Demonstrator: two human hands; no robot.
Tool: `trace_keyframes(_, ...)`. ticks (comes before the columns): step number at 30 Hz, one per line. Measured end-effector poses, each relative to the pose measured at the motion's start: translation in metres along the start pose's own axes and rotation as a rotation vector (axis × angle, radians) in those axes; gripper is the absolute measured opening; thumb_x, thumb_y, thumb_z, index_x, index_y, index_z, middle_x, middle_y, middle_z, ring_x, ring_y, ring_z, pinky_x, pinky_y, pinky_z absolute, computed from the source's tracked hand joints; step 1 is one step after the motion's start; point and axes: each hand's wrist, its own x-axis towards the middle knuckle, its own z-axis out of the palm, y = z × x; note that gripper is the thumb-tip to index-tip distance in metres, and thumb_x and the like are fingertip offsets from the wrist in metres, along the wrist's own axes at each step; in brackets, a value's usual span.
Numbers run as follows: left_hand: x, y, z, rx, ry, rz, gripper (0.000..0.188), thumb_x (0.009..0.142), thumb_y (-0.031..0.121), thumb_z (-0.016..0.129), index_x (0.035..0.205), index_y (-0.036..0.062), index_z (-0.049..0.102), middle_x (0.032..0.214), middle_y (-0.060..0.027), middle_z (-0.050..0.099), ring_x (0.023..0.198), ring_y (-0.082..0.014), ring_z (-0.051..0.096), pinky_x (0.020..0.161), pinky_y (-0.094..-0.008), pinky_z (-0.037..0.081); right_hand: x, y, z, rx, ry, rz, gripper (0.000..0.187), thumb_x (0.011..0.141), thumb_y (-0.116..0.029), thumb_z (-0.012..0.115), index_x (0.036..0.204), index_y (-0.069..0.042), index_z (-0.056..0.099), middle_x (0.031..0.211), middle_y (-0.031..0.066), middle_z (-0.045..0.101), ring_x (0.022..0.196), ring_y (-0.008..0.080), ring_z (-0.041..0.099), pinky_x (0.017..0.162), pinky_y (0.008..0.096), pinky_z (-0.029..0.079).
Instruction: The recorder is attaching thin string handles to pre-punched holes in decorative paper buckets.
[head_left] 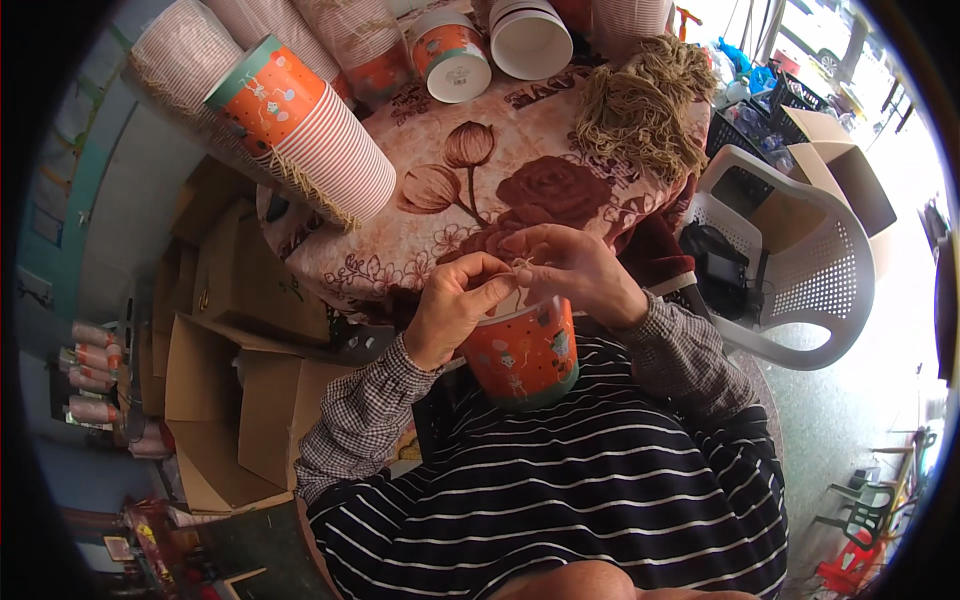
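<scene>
An orange paper bucket point(525, 357) with a green bottom band and small printed figures rests in my lap, its mouth toward the table. Over its rim, my left hand point(452, 305) is closed in a pinch on a thin tan cord point(521, 266). The fingers of my right hand point(585, 272) are closed on the same cord, close to the left fingertips. Part of the bucket's rim is hidden behind my hands. A heap of loose tan cords point(645, 108) lies at the table's far right.
A flowered cloth covers the table point(420, 225). Nested stacks of buckets point(335, 150) lie at its left, and two loose buckets point(452, 60) point(530, 40) stand at the back. Open cardboard boxes point(235, 420) are at left; a white plastic chair point(800, 270) holding a black bag is at right.
</scene>
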Motion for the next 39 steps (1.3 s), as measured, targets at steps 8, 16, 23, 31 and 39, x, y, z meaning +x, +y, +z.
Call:
trace_keyframes(8, -0.001, 0.005, 0.000, 0.041, 0.013, 0.027, 0.016, 0.091, 0.017, 0.065, 0.096, 0.0016, 0.065, 0.075, 0.0043, 0.059, 0.062, -0.0008, 0.048, 0.055, -0.0166, 0.040, 0.002, 0.020, -0.001, 0.147, 0.125, -0.034, 0.025, 0.092, -0.021, 0.064, 0.101, 0.001, 0.061, 0.085, 0.0060, 0.066, 0.070, 0.0124, 0.066, 0.058, 0.0250, 0.054)
trace_keyframes(16, 0.001, -0.022, -0.021, -0.115, 0.182, 0.236, 0.021, 0.097, 0.020, 0.057, 0.088, 0.0011, 0.060, 0.066, 0.0033, 0.050, 0.058, -0.0024, 0.043, 0.061, -0.0214, 0.049, -0.008, 0.028, 0.011, -0.684, 0.307, -0.447, 0.015, 0.090, -0.013, 0.056, 0.098, -0.001, 0.060, 0.073, 0.0094, 0.065, 0.066, 0.0171, 0.067, 0.060, 0.0282, 0.052)
trace_keyframes(23, 0.014, 0.021, -0.034, 0.230, 0.214, 0.386, 0.021, 0.094, 0.021, 0.062, 0.088, 0.0017, 0.064, 0.068, 0.0018, 0.057, 0.059, -0.0050, 0.051, 0.055, -0.0207, 0.044, -0.004, -0.003, 0.035, -0.348, 0.228, -0.172, 0.015, 0.090, -0.013, 0.059, 0.095, 0.000, 0.062, 0.080, 0.0085, 0.068, 0.065, 0.0144, 0.066, 0.058, 0.0257, 0.052)
trace_keyframes(31, 0.051, -0.006, -0.014, 0.269, 0.123, 0.416, 0.023, 0.091, 0.024, 0.065, 0.096, 0.0009, 0.065, 0.079, -0.0009, 0.059, 0.066, -0.0097, 0.057, 0.059, -0.0216, 0.048, -0.001, 0.029, 0.038, -0.104, 0.181, -0.380, 0.008, 0.091, -0.008, 0.061, 0.095, 0.000, 0.062, 0.084, 0.0044, 0.067, 0.070, 0.0085, 0.064, 0.058, 0.0220, 0.052)
trace_keyframes(39, -0.007, 0.004, -0.010, 0.253, -0.145, 0.070, 0.028, 0.097, 0.022, 0.058, 0.097, -0.0040, 0.067, 0.074, -0.0018, 0.062, 0.071, -0.0058, 0.054, 0.065, -0.0230, 0.046, 0.001, 0.027, 0.024, 0.031, 0.256, -0.175, 0.009, 0.090, -0.003, 0.062, 0.098, -0.001, 0.065, 0.090, 0.0012, 0.065, 0.083, 0.0063, 0.060, 0.071, 0.0209, 0.050)
